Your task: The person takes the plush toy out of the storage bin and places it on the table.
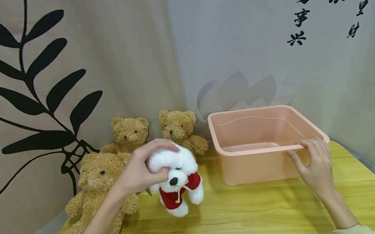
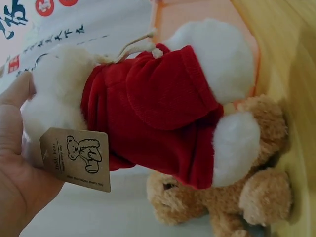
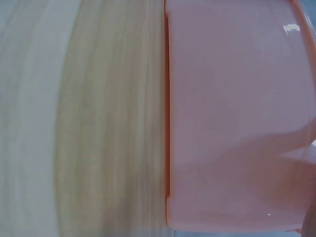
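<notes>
My left hand (image 1: 149, 165) grips a white plush dog (image 1: 176, 181) by its head, fingers over the top and thumb across its face. The dog wears a red hoodie (image 2: 153, 113) with a cream drawstring, and a cardboard tag (image 2: 76, 158) printed with a bear hangs from it. It is held upright in front of the brown teddy bears. My right hand (image 1: 315, 165) pinches the near rim of a pink plastic bin (image 1: 255, 166) close to its right corner, thumb outside. Only the bin's smooth outer wall (image 3: 237, 108) and a bit of that hand show in the right wrist view.
A large teddy bear (image 1: 97, 191) leans at the table's left side. Two smaller bears, one at the back left (image 1: 130, 133) and another beside the bin (image 1: 178, 127), sit against the curtain. The wooden table (image 1: 249, 215) extends in front of the bin.
</notes>
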### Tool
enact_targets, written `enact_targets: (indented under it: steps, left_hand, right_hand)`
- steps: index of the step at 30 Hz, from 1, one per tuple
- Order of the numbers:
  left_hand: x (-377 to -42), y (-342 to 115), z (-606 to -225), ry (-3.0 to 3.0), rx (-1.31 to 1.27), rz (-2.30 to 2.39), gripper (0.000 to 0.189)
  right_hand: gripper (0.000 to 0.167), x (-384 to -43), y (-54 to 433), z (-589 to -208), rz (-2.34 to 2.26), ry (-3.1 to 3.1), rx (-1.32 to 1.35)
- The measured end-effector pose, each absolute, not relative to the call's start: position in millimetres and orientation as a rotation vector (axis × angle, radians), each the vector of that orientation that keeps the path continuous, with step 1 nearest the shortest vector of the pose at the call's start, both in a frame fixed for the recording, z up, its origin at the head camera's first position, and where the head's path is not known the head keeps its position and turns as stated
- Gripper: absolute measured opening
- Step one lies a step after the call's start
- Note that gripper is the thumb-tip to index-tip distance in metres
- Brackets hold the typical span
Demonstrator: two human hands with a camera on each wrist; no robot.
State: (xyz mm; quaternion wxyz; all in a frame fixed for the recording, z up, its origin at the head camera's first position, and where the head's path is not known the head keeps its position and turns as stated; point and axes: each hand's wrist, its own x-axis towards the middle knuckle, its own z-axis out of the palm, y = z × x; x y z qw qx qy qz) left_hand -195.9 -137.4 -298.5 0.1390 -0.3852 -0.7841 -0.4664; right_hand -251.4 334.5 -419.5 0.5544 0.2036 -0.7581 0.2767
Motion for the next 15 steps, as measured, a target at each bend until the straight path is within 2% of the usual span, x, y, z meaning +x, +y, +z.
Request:
enact_targets:
  steps: [15]
  left_hand:
    - [-192,-160,-343,-2.448,-1.251,-1.421,0.051]
  right_hand:
    - [0.070,-252,335,-419,0.649,-1.783,0.488]
